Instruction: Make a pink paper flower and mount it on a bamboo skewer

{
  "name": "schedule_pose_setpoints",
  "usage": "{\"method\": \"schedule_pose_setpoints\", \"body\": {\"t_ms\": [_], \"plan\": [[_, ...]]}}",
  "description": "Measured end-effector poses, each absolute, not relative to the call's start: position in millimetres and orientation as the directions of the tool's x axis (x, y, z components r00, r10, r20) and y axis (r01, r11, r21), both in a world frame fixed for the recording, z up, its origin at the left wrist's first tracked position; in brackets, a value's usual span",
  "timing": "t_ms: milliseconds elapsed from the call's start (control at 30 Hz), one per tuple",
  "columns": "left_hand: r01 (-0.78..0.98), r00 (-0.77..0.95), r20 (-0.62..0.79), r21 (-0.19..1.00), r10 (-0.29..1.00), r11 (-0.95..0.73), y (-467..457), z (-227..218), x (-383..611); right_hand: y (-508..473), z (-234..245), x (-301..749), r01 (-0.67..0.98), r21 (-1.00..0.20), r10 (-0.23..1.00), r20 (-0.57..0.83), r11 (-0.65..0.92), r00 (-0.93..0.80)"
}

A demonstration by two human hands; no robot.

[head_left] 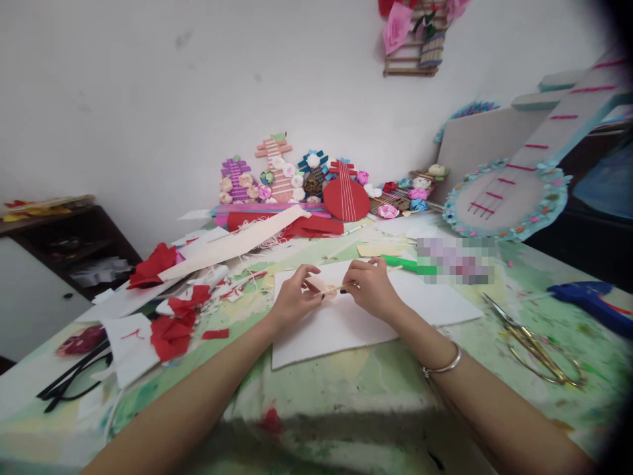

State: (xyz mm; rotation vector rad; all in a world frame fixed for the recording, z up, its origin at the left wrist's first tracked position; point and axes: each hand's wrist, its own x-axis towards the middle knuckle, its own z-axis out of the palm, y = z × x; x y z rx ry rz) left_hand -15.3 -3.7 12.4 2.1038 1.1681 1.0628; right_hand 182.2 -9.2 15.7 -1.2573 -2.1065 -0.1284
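My left hand [295, 298] is closed in a pinch on a small pale pink paper piece [316, 285] over a white sheet [346, 323] on the table. My right hand [372, 287] is closed on a thin wooden stick [341, 286] that runs left into the pink piece, its far end poking out past my fingers. The two hands almost touch. A silver bangle [444, 365] sits on my right wrist.
Gold scissors [534, 343] and a blue glue gun [588, 300] lie to the right. A green pen [405, 264] lies behind my hands. Red paper scraps [173, 326] and black glasses [69, 389] sit left. Craft instruments [346, 194] line the wall; a large paper banjo [509, 198] stands right.
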Motion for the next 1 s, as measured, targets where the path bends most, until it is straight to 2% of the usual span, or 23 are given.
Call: {"method": "schedule_pose_setpoints", "body": {"t_ms": [533,767,867,1000], "plan": [[0.443,0.355,0.418,0.713,0.836,-0.544,-3,12,-15,-8,16,182,0.794,-0.265,0.742,0.593,0.547,-0.313],[0.484,0.332,0.409,0.7,0.85,-0.525,-1,14,-17,0,23,203,0.82,-0.232,0.762,0.559,0.523,-0.327],[0.483,0.304,0.422,0.704,0.854,-0.52,1,15,-18,5,31,221,0.824,-0.298,0.779,0.576,0.481,-0.246],[0.433,0.289,0.351,0.782,0.891,-0.449,0,17,-18,3,36,220,0.736,-0.465,0.787,0.598,0.492,-0.148]]}}
